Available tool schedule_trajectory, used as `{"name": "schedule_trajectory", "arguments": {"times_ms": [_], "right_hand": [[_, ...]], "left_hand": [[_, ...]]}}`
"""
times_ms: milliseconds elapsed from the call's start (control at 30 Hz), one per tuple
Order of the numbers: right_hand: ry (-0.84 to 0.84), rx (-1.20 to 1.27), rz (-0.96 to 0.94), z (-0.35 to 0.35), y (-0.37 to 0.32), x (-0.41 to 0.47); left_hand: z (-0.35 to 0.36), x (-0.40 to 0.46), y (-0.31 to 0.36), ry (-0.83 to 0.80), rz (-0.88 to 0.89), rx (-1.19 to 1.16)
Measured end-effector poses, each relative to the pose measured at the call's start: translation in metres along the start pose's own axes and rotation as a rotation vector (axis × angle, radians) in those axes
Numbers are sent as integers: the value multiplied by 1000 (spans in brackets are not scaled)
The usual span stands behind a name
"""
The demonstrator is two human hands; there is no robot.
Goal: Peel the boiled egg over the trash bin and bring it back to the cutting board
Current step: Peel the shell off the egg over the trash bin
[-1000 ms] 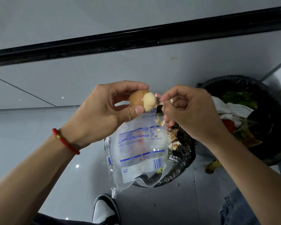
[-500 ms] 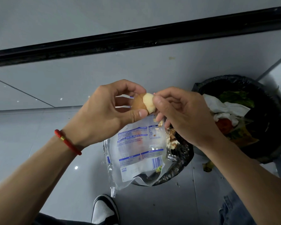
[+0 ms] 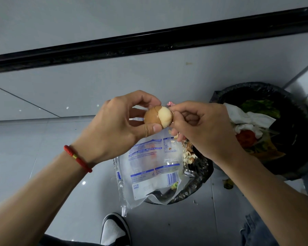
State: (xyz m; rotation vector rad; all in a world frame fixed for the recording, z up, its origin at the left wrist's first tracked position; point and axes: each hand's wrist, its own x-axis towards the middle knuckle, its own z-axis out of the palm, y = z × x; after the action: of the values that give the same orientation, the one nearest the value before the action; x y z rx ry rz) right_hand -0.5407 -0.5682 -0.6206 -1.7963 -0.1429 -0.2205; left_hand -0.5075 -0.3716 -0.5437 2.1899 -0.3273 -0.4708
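My left hand (image 3: 119, 125) grips a boiled egg (image 3: 157, 116) between thumb and fingers. The egg's left part still wears brown cracked shell; its right end is bare and pale. My right hand (image 3: 201, 130) has its fingertips curled against that bare end, pinching at the shell edge. Both hands hang above a small black-lined trash bin (image 3: 199, 176), which holds shell bits (image 3: 188, 154) and a clear plastic food bag (image 3: 149, 171) printed in blue. No cutting board shows.
A larger black-bagged bin (image 3: 295, 139) with tissue, greens and a tomato piece stands at the right. Scraps (image 3: 228, 183) lie on the grey tile floor between the bins. My black-and-white shoe (image 3: 114, 229) is below, and a black strip (image 3: 149, 41) runs along the wall.
My right hand drew back a little from over the egg, so more of the bare white end shows. The left hand kept its grip and barely moved.
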Motion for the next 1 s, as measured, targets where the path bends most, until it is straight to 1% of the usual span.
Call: {"name": "schedule_trajectory", "arguments": {"times_ms": [200, 300, 367, 433, 600, 800, 900, 1000], "right_hand": [[-2, 186, 110, -2, -1, 3], [2, 184, 87, -1, -3, 3], [23, 145, 61, 1, -4, 1], [50, 119, 64, 4, -5, -1], [73, 179, 112, 3, -7, 0], [66, 173, 151, 1, -8, 1], [51, 174, 181, 1, -9, 1], [22, 255, 240, 2, -12, 1]], "left_hand": [[-2, 0, 1, 22, 31, 9], [0, -2, 2, 23, 46, 42], [3, -2, 3, 72, 87, 148], [5, -3, 4, 110, 109, 191], [4, -1, 1, 97, 61, 75], [1, 1, -2, 47, 14, -53], [2, 1, -2, 46, 18, -75], [3, 0, -1, 50, 20, -92]]}}
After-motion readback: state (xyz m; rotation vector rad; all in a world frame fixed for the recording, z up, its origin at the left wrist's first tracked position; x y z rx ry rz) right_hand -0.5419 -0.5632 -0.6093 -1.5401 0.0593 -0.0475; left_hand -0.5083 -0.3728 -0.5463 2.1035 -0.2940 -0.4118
